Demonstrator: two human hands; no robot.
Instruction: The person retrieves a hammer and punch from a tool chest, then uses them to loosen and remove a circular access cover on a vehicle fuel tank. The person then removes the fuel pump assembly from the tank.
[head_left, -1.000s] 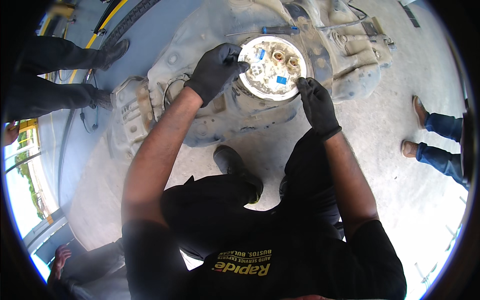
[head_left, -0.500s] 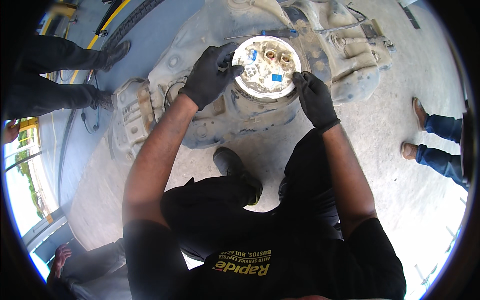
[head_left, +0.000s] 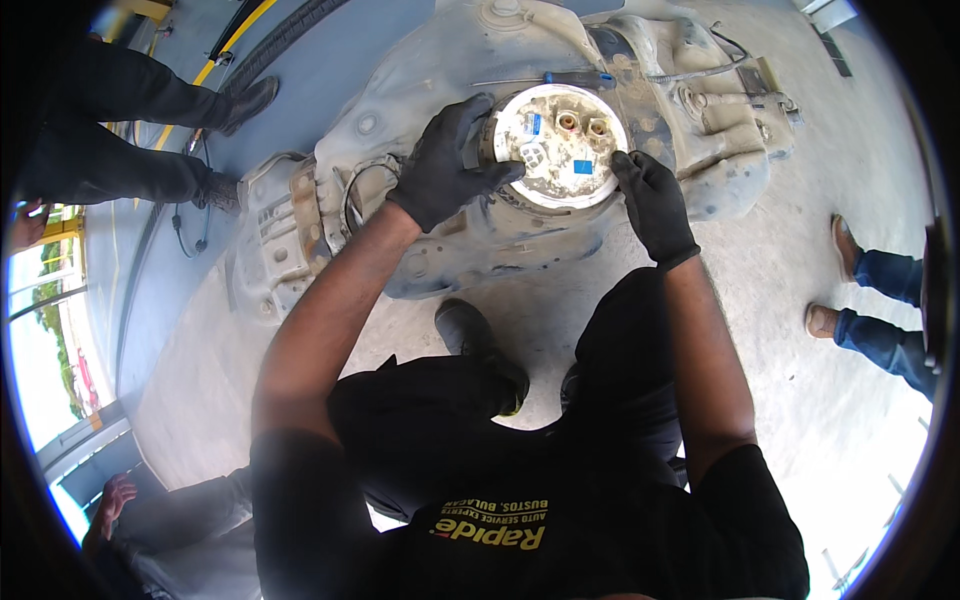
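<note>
A dusty grey fuel tank (head_left: 440, 262) lies on the floor in front of me. On its top sits a round fuel pump cover (head_left: 556, 188) with a white outer ring (head_left: 566, 204), two brownish port fittings, a pale connector socket and blue labels. My left hand (head_left: 448, 165), in a black glove, is at the ring's left side, thumb and fingers spread apart, the thumb tip at its near-left edge. At the right edge, the gloved fingers of my right hand (head_left: 655, 205) are pinched together on the ring. Just beyond the cover, a blue-handled screwdriver (head_left: 578, 79) rests on the tank.
A cable (head_left: 352, 195) loops at the tank's left part, and a hose (head_left: 700, 70) runs over its right part. People's legs stand at the left (head_left: 150, 160) and right (head_left: 885, 275). Another person's hand (head_left: 117, 494) shows at lower left. My boot (head_left: 465, 330) is near the tank.
The whole scene has shifted slightly right and down in the picture. My left thumb has slid toward the ring's near side. My right hand keeps its place at the ring's right edge.
</note>
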